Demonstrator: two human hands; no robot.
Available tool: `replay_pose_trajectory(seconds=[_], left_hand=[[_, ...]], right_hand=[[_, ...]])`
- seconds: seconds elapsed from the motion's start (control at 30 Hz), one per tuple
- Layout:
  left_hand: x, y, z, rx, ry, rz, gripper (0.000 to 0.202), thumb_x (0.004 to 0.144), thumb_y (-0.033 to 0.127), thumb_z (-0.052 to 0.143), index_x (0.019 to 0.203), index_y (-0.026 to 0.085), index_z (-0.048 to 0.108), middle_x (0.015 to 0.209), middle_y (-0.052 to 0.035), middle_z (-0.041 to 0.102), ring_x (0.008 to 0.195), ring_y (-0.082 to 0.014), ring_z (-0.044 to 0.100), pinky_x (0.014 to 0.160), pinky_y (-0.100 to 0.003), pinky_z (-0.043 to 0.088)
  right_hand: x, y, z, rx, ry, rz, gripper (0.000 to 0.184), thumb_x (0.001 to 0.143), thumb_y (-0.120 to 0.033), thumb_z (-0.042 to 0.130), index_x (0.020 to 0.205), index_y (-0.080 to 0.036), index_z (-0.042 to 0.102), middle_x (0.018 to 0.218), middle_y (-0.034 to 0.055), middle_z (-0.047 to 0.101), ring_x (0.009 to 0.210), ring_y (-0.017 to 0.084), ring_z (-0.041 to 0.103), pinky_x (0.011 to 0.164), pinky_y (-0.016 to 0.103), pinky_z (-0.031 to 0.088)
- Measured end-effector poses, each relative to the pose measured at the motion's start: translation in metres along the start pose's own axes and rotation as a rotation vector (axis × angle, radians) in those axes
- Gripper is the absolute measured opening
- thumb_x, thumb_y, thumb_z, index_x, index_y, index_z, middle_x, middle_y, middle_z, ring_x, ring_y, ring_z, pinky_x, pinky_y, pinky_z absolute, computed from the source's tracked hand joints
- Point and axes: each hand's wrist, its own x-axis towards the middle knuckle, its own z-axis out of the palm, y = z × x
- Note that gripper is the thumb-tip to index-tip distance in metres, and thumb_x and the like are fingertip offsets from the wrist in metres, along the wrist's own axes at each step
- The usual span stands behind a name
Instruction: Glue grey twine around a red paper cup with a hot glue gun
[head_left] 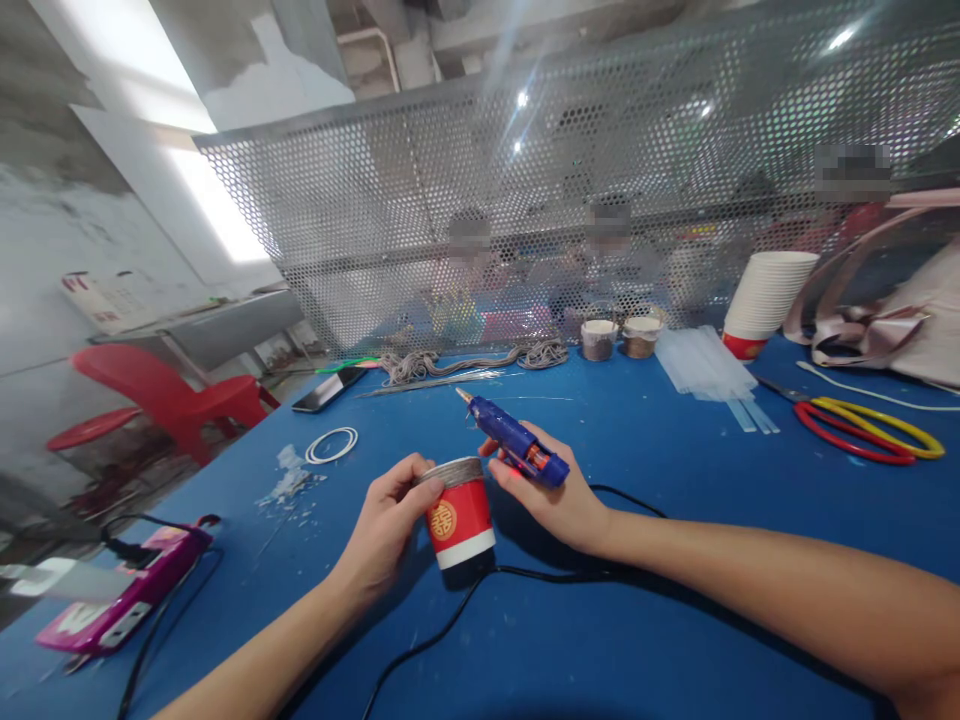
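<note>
My left hand [386,525] grips a red paper cup [474,512] by its upper left side. The cup has a gold emblem and a white band at its lower end. Grey cord is wound around its upper end, under my left thumb. My right hand [559,500] is closed around a blue hot glue gun [517,438], whose nozzle points up and to the left, above and beyond the cup. Some right fingertips are close to the cup's right side; whether they touch it I cannot tell. A black cable [555,575] runs across the table below the cup.
A phone [330,390], grey cord bundles [412,368], two cord-wrapped cups [598,340], glue sticks [705,365], stacked cups [769,290] and red-and-yellow-handled scissors [862,425] lie beyond my hands. On the left are white rings [331,446], glue scraps [291,480] and a purple power strip [127,590].
</note>
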Motion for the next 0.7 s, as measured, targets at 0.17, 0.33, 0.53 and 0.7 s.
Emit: replay_pose_trajectory(seconds=[0.17,0.33,0.53,0.7], left_hand=[[0.0037,-0.004,-0.0014,-0.026,-0.061,0.043,0.027,0.069,0.033,0.064,0.052,0.019,0.048,0.057,0.0027,0.047,0.056,-0.0122,0.041,0.054,-0.023,0.034],[0.0067,-0.0068,-0.0045,-0.049,-0.099,0.06,0.021,0.072,0.029,0.062,0.056,0.018,0.054,0.064,0.001,0.051,0.061,-0.0131,0.045,0.057,-0.024,0.037],[0.0064,-0.0091,-0.0063,-0.026,-0.163,0.091,0.013,0.075,0.028,0.059,0.067,0.018,0.062,0.077,-0.0032,0.059,0.074,-0.018,0.056,0.069,-0.028,0.045],[0.009,-0.0049,-0.0072,0.199,-0.075,0.147,0.015,0.077,0.027,0.056,0.086,0.02,0.066,0.093,-0.004,0.064,0.089,-0.02,0.059,0.079,-0.028,0.047]], right_hand=[[0.0019,-0.0006,0.0067,0.291,-0.005,0.269,0.017,0.077,-0.029,0.06,0.09,-0.018,0.058,0.087,0.0017,0.065,0.046,0.006,0.053,0.049,0.023,0.048],[0.0074,0.0017,0.0084,0.416,-0.028,0.388,0.016,0.072,-0.025,0.061,0.085,-0.016,0.059,0.084,0.0021,0.066,0.045,0.006,0.056,0.048,0.021,0.045],[0.0084,0.0056,0.0081,0.393,-0.161,0.347,0.011,0.066,-0.015,0.056,0.076,-0.017,0.056,0.056,-0.0046,0.059,0.048,0.009,0.055,0.056,0.024,0.046],[0.0095,0.0063,0.0054,0.282,-0.162,0.291,0.012,0.066,-0.014,0.056,0.077,-0.017,0.053,0.057,-0.0052,0.058,0.054,0.011,0.055,0.061,0.026,0.046]])
